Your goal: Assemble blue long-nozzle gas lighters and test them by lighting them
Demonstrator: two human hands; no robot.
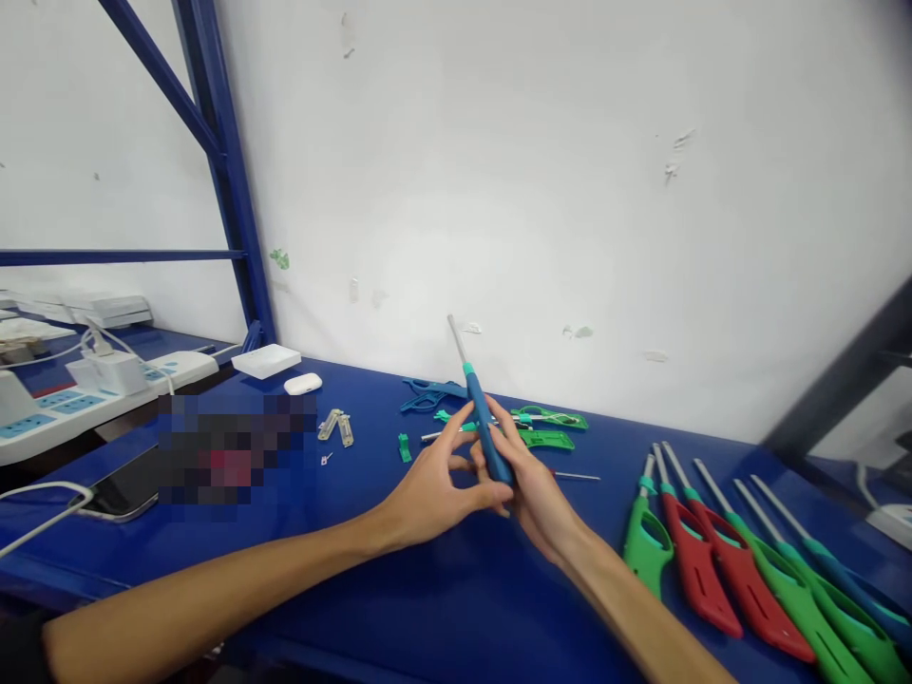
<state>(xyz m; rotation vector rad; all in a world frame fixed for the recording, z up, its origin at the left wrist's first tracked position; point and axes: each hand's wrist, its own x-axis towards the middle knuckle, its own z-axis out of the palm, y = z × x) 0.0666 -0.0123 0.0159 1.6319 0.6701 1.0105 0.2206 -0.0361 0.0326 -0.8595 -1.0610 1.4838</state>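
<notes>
Between both hands is a blue gas lighter [482, 418], tilted, its metal tube pointing up and away from me. My left hand [438, 484] grips it from the left, thumb near the handle's lower end. My right hand [527, 480] wraps it from the right side, its fingers along the handle. Behind the hands lie green lighter shell halves [548, 439] and blue shell parts [434, 394]. A small green clip-like piece [405, 447] is left of them. Partly hidden by my right hand, a thin metal rod, perhaps a screwdriver [577, 476], rests on the table.
Several red, green and blue lighters [702, 570] lie in a row at the right. Two small clear fuel tanks [336, 427], a white case [303, 384], a white box [266, 361], a phone [124, 486] and a power strip [92, 404] are at the left. A blue post [235, 180] rises behind.
</notes>
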